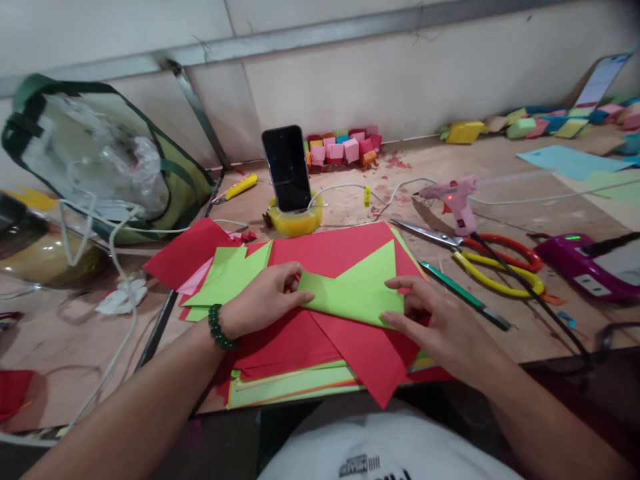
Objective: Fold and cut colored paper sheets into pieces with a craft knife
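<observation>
A folded sheet of lime-green paper (pixel 355 293) is stretched between my two hands, its upper right part rising to a point. My left hand (pixel 267 293), with a dark green bead bracelet at the wrist, pinches the paper's left end between thumb and curled fingers. At the right end, my right hand (pixel 425 310) grips the edge with thumb below and fingers above. Beneath lies a stack of red paper (pixel 295 347), with green and orange sheets showing at its front edge. More lime-green pieces (pixel 225 273) lie left of my left hand.
A black phone (pixel 287 167) leans upright on a yellow tape roll (pixel 295 220). Right of the stack lie a green cutter knife (pixel 460 293), scissors (pixel 500 270) and a pink glue gun (pixel 455 200) with its cable. A purple power strip (pixel 585 267) sits far right, a green bag (pixel 110 160) left.
</observation>
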